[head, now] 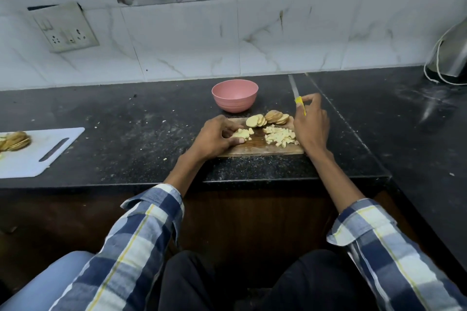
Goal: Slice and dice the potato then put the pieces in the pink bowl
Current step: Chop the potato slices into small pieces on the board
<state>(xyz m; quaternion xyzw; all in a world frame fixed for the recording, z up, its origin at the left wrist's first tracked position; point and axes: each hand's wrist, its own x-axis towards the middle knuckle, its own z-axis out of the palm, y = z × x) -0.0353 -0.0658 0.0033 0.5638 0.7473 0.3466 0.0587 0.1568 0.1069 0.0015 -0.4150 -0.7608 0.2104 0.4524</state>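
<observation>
Head view: a person in a checked shirt works at a dark stone counter point(126, 134), where a wooden cutting board point(255, 150) sits just in front of an empty pink bowl point(235, 95). The right hand point(312, 126) grips a yellow-handled knife point(297, 94), blade raised and pointing away. The left hand point(216, 137) curls its fingers around a small heap of cut potato point(241, 133). Round potato slices point(267, 118) lie at the board's far edge; diced pieces point(279, 136) are piled between the hands.
</observation>
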